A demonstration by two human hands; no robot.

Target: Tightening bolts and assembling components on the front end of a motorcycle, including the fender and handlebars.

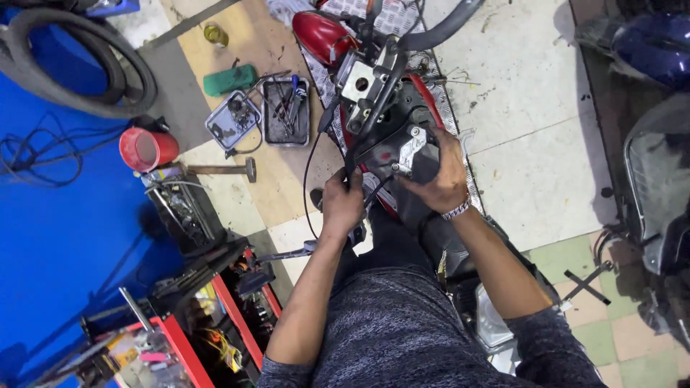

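Observation:
A partly stripped red motorcycle (325, 34) stands below me, front end away, with its bare steering head (363, 80) and black frame exposed. My left hand (341, 203) is closed around black cables and a frame part on the bike's left side. My right hand (438, 171), a metal bracelet on its wrist, grips a black part with a silvery metal bracket (410, 147) near the middle of the frame. A black cable (309, 169) loops down left of the frame.
On the floor to the left lie two trays of tools (286, 111), a green box (228, 79), a hammer (224, 169), a red cup (147, 149) and a tyre (79, 57). A red tool cart (194, 327) stands at lower left. Another motorcycle (658, 172) is at right.

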